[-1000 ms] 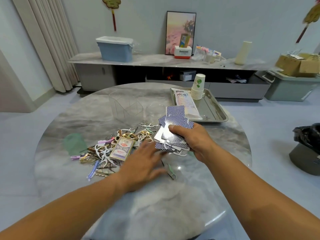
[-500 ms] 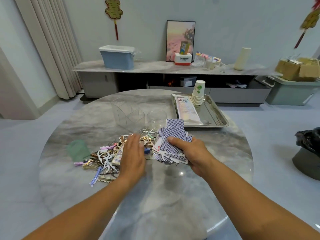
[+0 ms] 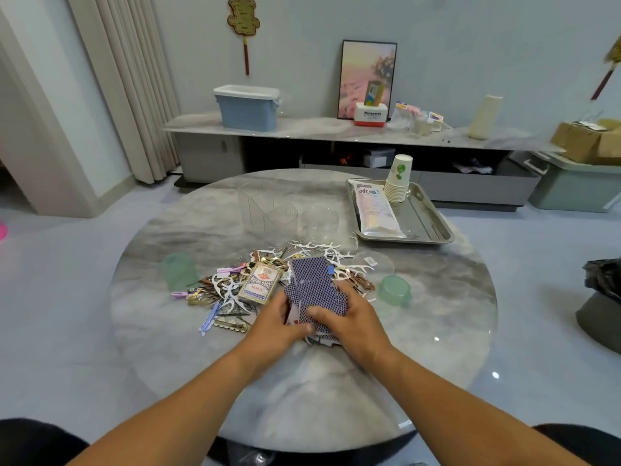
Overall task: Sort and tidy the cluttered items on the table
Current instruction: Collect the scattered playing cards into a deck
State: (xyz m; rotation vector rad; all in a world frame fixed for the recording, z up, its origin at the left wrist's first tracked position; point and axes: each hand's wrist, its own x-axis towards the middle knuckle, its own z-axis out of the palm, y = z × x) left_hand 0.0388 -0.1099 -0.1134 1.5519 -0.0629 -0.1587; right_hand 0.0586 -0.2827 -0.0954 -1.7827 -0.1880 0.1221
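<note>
Marble table strewn with clutter; left hand and right hand clasp loose playing cards; squaring, then boxing in card box, likely follows.

cards – blue w/ crosshatch | table – grey marble | cup – green

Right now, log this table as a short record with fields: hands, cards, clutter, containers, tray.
left hand: grips the near-left side of the playing cards
right hand: grips the playing cards from the right
playing cards: blue-backed, untidy bunch, some lying loose beneath it
card box: lies in the clutter, left of the cards
clutter: hair clips and white floss picks, heaped
green cup: right of the pile
clear organizer: behind the pile
metal tray: holds paper cups and a packet
</note>
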